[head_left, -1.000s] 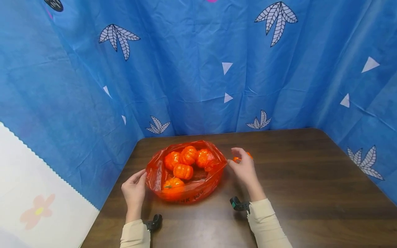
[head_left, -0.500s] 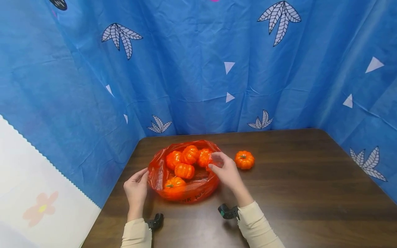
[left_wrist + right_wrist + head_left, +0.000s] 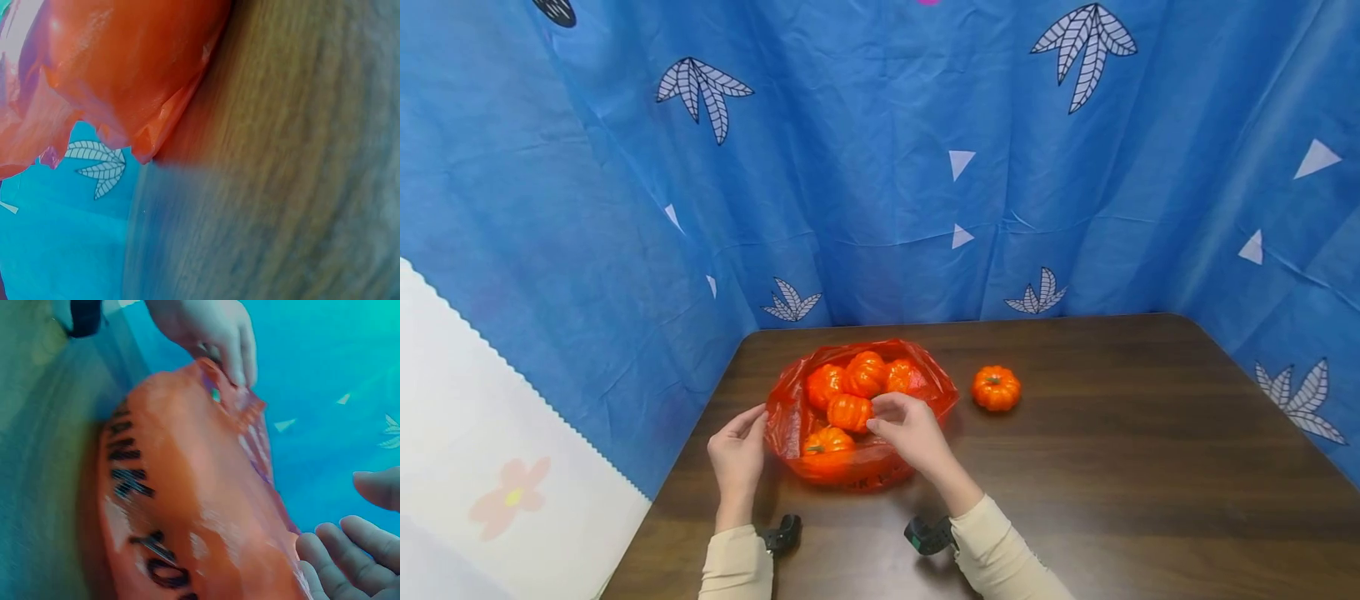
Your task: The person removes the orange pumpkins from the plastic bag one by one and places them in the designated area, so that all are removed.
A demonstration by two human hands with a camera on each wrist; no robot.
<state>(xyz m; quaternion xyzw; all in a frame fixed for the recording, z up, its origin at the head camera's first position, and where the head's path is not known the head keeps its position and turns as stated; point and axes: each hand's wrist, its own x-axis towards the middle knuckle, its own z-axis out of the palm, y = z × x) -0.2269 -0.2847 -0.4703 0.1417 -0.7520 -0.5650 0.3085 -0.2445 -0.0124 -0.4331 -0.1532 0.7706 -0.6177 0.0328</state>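
Note:
A thin red plastic bag (image 3: 876, 472) lies with its mouth spread, several small orange pumpkins inside. My left hand (image 3: 737, 458) pinches the bag's left rim between thumb and fingers. Over the bag's right side reaches my right hand (image 3: 917, 433), fingertips right at the edge of the middle pumpkin (image 3: 850, 412). In the right wrist view the right hand's fingers (image 3: 362, 556) are loosely bent with the thumb apart, beside the rim. Dark printed letters show on the bag's wall (image 3: 181, 481). The left wrist view has only the bag's red side (image 3: 137, 69); the left hand is out of it.
One loose pumpkin (image 3: 996, 388) sits on the dark wooden table (image 3: 1112, 467), right of the bag. A blue patterned curtain (image 3: 880, 192) hangs behind and at both sides. White cloth (image 3: 490, 433) with a flower is at the left. Black bands are on both wrists.
My right hand has let go of the bag's right rim and moved left over the mouth to the middle pumpkin, uncovering the loose pumpkin. The left hand keeps its pinch.

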